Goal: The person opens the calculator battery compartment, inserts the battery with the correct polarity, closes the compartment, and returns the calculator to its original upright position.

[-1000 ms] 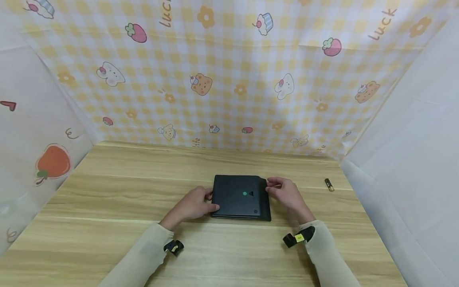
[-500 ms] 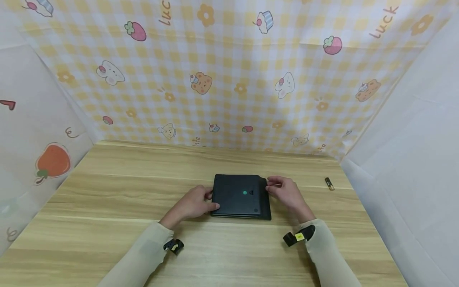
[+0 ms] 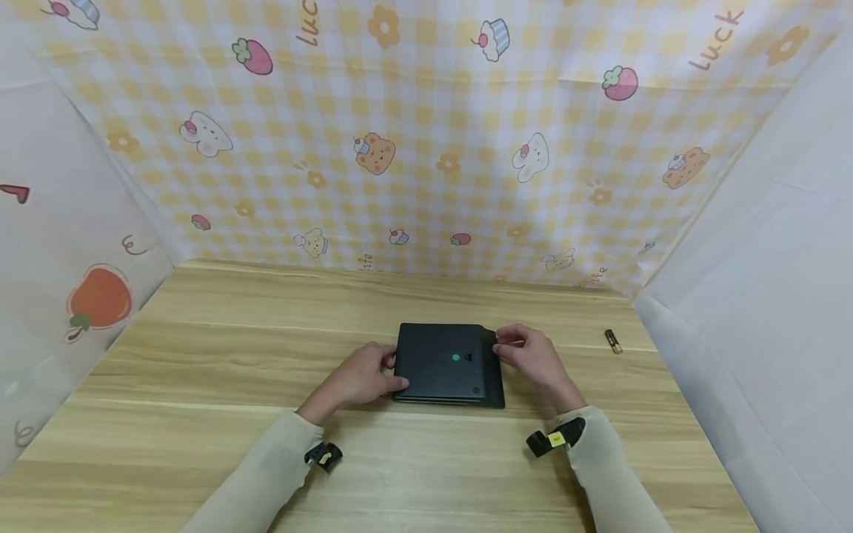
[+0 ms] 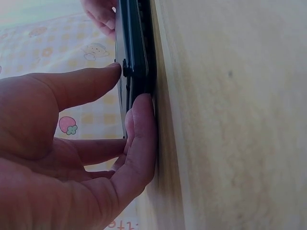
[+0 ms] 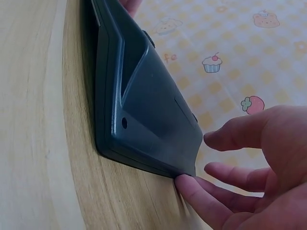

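Observation:
A black desk calculator lies on the wooden table with its back upward. Its back bears a small green dot and a small latch-like mark. My left hand grips the calculator's left edge, thumb on top. In the left wrist view, the fingers of that hand reach to the underside beside the table. On the opposite side, my right hand is at the raised right end. In the right wrist view, one fingertip of this hand touches the calculator's lower edge, while the thumb is close beside it. The keys are hidden underneath.
A small black and gold battery lies at the table's right side, beyond the right hand. A yellow checked cloth hangs behind the wooden table, with white cloth walls on both sides.

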The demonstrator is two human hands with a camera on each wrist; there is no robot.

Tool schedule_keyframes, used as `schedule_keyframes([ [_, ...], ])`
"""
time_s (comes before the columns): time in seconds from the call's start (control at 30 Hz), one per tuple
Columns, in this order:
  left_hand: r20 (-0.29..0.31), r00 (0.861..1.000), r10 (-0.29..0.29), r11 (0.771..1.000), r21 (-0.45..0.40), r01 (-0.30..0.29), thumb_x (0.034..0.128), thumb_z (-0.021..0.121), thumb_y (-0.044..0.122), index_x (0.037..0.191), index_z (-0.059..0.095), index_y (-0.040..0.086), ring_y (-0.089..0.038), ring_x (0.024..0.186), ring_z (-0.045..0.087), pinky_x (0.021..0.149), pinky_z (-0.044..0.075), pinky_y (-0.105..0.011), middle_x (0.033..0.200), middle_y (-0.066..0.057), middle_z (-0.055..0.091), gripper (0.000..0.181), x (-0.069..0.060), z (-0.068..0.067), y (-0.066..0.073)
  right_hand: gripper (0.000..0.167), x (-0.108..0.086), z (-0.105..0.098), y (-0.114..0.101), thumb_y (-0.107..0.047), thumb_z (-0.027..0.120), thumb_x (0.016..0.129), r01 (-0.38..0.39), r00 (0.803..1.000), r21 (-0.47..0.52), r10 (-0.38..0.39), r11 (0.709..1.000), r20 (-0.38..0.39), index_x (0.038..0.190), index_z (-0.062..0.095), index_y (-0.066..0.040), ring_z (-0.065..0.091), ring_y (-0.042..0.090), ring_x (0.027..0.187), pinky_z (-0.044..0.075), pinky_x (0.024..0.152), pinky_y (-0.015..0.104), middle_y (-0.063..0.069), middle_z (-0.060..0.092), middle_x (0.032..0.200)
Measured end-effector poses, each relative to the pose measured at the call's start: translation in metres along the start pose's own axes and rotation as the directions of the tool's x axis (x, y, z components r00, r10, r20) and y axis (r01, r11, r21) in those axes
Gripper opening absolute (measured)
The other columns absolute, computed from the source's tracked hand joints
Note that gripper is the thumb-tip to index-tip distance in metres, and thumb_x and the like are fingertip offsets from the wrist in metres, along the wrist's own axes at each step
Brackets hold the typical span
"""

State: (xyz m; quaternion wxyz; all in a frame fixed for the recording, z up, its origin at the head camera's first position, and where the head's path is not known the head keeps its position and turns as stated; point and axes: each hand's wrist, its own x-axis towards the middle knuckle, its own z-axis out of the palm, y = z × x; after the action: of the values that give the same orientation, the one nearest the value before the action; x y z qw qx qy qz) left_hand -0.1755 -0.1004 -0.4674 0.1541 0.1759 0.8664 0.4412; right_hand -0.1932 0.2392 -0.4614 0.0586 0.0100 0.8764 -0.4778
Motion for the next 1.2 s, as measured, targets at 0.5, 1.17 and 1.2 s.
schedule_keyframes([
  [0.5, -0.017, 0.997, -0.071, 0.997, 0.004, 0.071, 0.0966, 0.084, 0.007, 0.097, 0.064, 0.003, -0.012, 0.059, 0.051, 0.055, 0.040, -0.028, 0.084, -0.003, 0.052, 0.021, -0.005, -0.001, 0.015, 0.015, -0.004, 0.006, -0.011, -0.011, 0.073, 0.103, 0.148, 0.989, -0.107, -0.147, 0.983, 0.016, 0.117, 0.078, -0.007, 0.068, 0.025, 0.100, 0.058, 0.084, 0.039, 0.010, 0.072, 0.115],
  [1.17, -0.015, 0.997, -0.078, 0.997, 0.009, 0.078, 0.0967, 0.084, 0.007, 0.097, 0.063, 0.002, -0.013, 0.057, 0.050, 0.054, 0.040, -0.028, 0.084, -0.004, 0.051, 0.021, -0.004, -0.001, 0.015, 0.013, -0.005, 0.029, -0.021, -0.001, 0.072, 0.099, 0.424, 0.904, -0.236, -0.395, 0.874, 0.162, 0.098, 0.077, -0.013, 0.052, 0.018, 0.078, 0.044, 0.070, 0.034, 0.001, 0.056, 0.090],
  [1.2, -0.015, 0.997, -0.078, 0.997, 0.008, 0.078, 0.0968, 0.084, 0.007, 0.097, 0.064, 0.002, -0.013, 0.057, 0.050, 0.054, 0.040, -0.028, 0.084, -0.004, 0.051, 0.021, -0.004, 0.000, 0.015, 0.013, -0.005, 0.029, -0.021, -0.002, 0.072, 0.098, 0.427, 0.903, -0.242, -0.399, 0.871, 0.160, 0.097, 0.077, -0.013, 0.051, 0.018, 0.078, 0.044, 0.070, 0.034, 0.001, 0.055, 0.089],
])
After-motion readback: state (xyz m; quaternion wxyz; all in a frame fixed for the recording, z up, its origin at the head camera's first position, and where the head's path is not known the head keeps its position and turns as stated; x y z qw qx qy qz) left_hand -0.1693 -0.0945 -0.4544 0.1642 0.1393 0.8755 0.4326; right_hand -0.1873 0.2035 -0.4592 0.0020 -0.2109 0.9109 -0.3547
